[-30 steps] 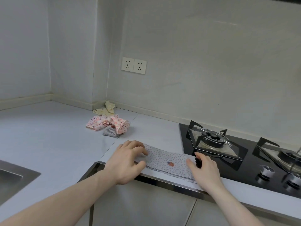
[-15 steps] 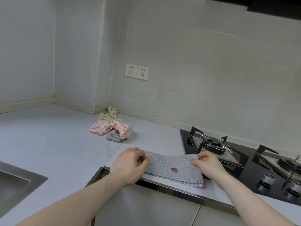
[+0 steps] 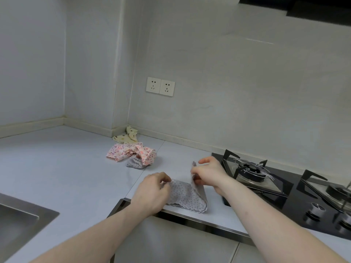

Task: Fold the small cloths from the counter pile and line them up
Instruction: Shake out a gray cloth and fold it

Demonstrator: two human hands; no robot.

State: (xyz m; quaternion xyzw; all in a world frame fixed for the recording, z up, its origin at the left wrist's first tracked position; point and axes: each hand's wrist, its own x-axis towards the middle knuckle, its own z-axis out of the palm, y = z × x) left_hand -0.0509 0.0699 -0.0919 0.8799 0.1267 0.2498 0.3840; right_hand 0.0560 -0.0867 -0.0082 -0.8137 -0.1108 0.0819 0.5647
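Observation:
A grey dotted cloth (image 3: 187, 196) lies at the counter's front edge, folded lengthwise. My left hand (image 3: 152, 193) pinches its left end down on the counter. My right hand (image 3: 208, 172) pinches the right end and holds it lifted, standing upright and swung toward the left. Behind them sits the pile: a pink flowered cloth (image 3: 131, 153), a small grey cloth (image 3: 134, 164) tucked under it, and a cream patterned cloth (image 3: 126, 136) in the corner by the wall.
A black gas hob (image 3: 281, 188) with pan supports and knobs sits close on the right, just past my right hand. A steel sink (image 3: 20, 221) is set in the counter at the left. The counter's metal front edge (image 3: 190, 223) runs below the cloth.
My right hand has lifted the cloth's right end off the counter and carried it leftward over the rest. My left hand stays pinching the left end.

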